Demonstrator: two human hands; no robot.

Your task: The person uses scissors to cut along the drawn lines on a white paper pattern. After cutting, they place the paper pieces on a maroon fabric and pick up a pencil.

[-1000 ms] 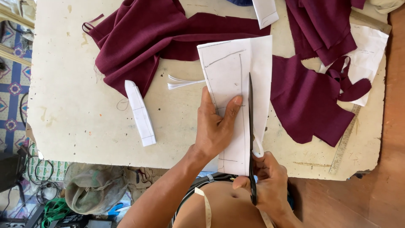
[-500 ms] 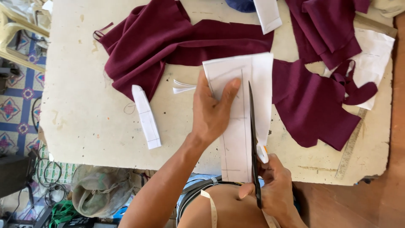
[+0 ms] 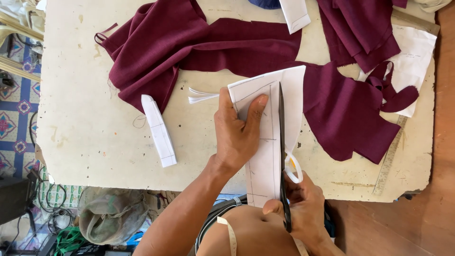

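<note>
The left hand (image 3: pixel 239 135) lies flat and open on the long white paper pattern piece (image 3: pixel 268 142), while the right hand (image 3: pixel 303 208) grips black scissors (image 3: pixel 282 151) pointing away along its right side.

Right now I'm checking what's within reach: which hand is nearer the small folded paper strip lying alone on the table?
Left. The left hand presses the paper pattern, just right of the strip; the right hand holds scissors farther right.
</note>
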